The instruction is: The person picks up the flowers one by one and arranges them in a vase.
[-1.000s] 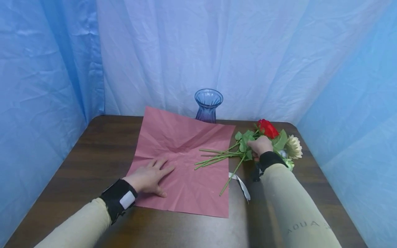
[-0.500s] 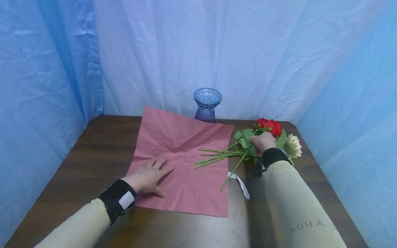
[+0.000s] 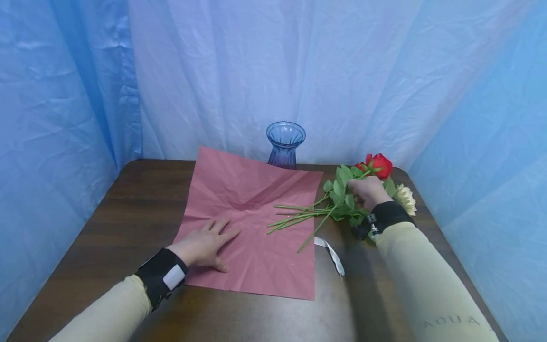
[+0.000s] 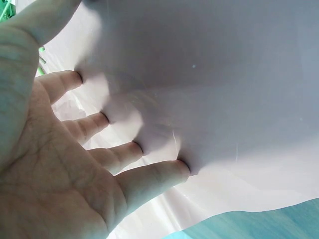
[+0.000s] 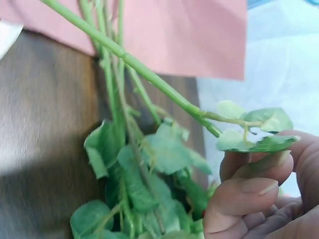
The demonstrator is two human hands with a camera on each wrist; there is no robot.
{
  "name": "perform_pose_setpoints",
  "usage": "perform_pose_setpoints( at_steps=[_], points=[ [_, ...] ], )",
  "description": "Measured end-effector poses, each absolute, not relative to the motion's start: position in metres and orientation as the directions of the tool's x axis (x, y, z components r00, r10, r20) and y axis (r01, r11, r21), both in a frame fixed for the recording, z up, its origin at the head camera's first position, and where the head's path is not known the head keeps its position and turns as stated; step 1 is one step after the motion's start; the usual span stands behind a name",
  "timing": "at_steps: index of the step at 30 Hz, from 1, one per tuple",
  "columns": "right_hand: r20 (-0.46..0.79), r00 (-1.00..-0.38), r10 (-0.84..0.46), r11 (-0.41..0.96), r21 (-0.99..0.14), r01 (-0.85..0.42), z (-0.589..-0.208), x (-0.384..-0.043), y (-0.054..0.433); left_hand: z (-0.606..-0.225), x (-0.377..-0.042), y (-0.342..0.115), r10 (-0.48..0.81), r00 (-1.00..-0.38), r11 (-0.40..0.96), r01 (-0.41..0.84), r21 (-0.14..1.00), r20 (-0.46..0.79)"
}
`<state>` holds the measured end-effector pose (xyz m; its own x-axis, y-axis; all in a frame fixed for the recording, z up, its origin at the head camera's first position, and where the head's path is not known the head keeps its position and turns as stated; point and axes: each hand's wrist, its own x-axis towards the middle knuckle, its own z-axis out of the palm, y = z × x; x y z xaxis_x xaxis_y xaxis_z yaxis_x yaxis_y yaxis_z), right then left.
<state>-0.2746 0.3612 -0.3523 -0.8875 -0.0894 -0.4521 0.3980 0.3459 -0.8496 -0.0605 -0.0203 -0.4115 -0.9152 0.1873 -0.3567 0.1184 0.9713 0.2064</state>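
My left hand (image 3: 204,246) lies with spread, straight fingers on a creased pink sheet of wrapping paper (image 3: 269,266). Its fingertips (image 4: 172,172) press into the paper in the left wrist view. To the right, my right hand (image 3: 368,191) pinches a red rose (image 3: 381,166) by its stem near the leaves. That green stem (image 5: 159,84) slants above the others in the right wrist view. Several more stems (image 3: 295,221) lie over the paper's right edge. A cream flower (image 3: 404,199) shows behind my right wrist, and other blooms are partly hidden there.
A blue glass vase (image 3: 283,152) stands behind the paper at the table's back edge. A white ribbon (image 3: 333,256) lies right of the paper. Blue curtains (image 3: 273,71) surround the dark wooden table (image 3: 115,213).
My right hand has lifted the red rose slightly and shifted it right and back, drawing its stem tip away from the front. My left hand stays in place on the paper.
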Motion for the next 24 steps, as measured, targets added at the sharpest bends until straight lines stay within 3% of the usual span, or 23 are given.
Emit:
perform_pose_setpoints(
  at_steps=[6,12,24],
  points=[
    [-0.453,-0.879,-0.152,0.227,-0.881,0.415,-0.349,-0.270,0.357,-0.410,-0.060,-0.020,0.182,-0.914,0.971,0.108,0.214,-0.362],
    [-0.389,-0.897,-0.208,0.187,-0.916,0.354,-0.349,-0.265,0.355,-0.409,-0.059,-0.019,0.182,-0.917,0.970,0.108,0.219,-0.355],
    [-0.275,-0.945,-0.177,0.047,-0.961,0.271,-0.345,-0.262,0.356,-0.407,-0.060,-0.019,0.179,-0.916,0.971,0.107,0.212,-0.358]
  ],
)
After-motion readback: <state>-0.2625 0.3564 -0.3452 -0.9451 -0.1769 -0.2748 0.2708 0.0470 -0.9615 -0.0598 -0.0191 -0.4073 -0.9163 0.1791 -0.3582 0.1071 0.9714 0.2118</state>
